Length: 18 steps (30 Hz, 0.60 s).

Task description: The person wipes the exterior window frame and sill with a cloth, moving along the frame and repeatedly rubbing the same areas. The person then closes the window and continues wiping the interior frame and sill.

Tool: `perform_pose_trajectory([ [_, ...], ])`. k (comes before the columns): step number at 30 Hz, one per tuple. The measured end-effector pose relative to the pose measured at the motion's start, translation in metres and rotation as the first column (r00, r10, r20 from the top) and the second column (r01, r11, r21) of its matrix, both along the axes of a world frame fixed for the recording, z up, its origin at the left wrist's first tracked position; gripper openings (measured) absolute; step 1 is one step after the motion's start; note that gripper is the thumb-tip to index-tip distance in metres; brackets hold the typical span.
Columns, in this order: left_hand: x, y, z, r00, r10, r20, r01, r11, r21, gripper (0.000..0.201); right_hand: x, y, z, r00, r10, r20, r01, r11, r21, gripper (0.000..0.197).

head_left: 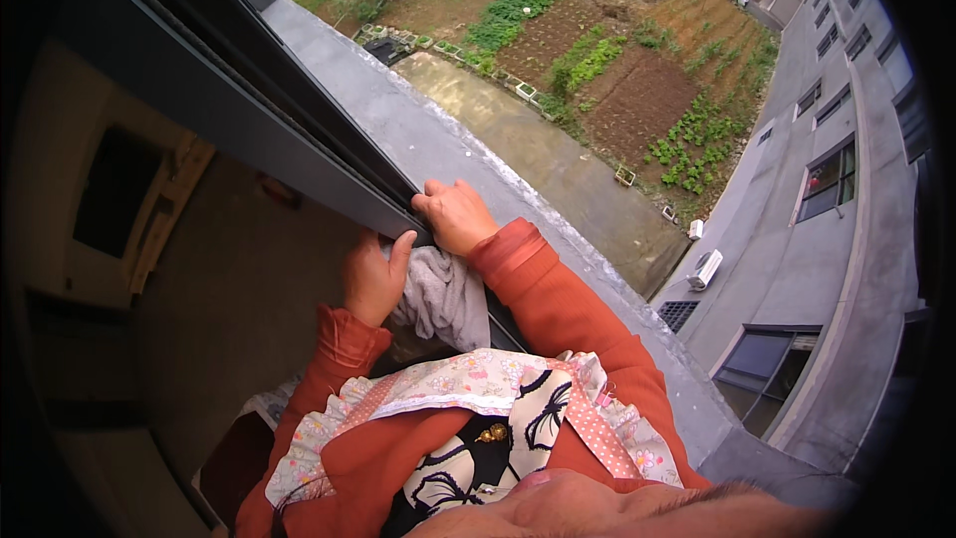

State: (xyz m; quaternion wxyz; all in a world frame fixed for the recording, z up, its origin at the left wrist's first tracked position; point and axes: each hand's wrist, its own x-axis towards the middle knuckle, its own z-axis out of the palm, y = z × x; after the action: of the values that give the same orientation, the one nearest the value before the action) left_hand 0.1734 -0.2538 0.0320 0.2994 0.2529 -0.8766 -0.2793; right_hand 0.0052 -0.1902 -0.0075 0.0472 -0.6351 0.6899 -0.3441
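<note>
My right hand (pixel 456 217) is on the outer side of a dark grey window sash (pixel 334 184), its bent fingers closed over the sash's end. On the inner side, my left hand (pixel 374 279) grips the same end, thumb up and its other fingers mostly hidden behind the frame. A crumpled light grey cloth (pixel 443 299) hangs between my wrists, just below the sash end. It touches or lies very close to my left hand; whether the fingers pin part of it cannot be made out.
Outside runs a grey concrete ledge (pixel 568 229), with a drop to a paved yard (pixel 558 159) and vegetable plots (pixel 637 100) far below. A building wall (pixel 797 239) with windows and air-conditioner units (pixel 705 270) rises at right. The dim room floor (pixel 229 289) lies at left.
</note>
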Motion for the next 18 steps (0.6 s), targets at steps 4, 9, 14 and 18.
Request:
perform_pose_trajectory([
  [4, -0.001, 0.001, 0.005, 1.000, -0.003, 0.004, 0.003, 1.000, -0.019, 0.040, 0.004, -0.004, -0.001, 0.996, -0.011, -0.084, 0.009, 1.000, -0.024, 0.012],
  [9, -0.001, 0.001, 0.003, 1.000, -0.002, -0.002, 0.002, 1.000, -0.007, 0.040, 0.006, -0.001, 0.005, 0.990, 0.013, -0.143, -0.004, 0.998, 0.065, 0.010],
  [14, -0.002, 0.004, 0.002, 1.000, 0.002, 0.001, -0.002, 1.000, 0.003, 0.041, 0.006, -0.002, 0.005, 0.985, -0.014, -0.170, 0.033, 0.994, 0.108, 0.009],
  [18, -0.001, 0.003, -0.002, 1.000, 0.002, -0.009, -0.002, 0.999, 0.042, 0.042, 0.004, -0.005, 0.008, 0.996, -0.015, -0.088, 0.028, 0.989, 0.142, 0.016],
])
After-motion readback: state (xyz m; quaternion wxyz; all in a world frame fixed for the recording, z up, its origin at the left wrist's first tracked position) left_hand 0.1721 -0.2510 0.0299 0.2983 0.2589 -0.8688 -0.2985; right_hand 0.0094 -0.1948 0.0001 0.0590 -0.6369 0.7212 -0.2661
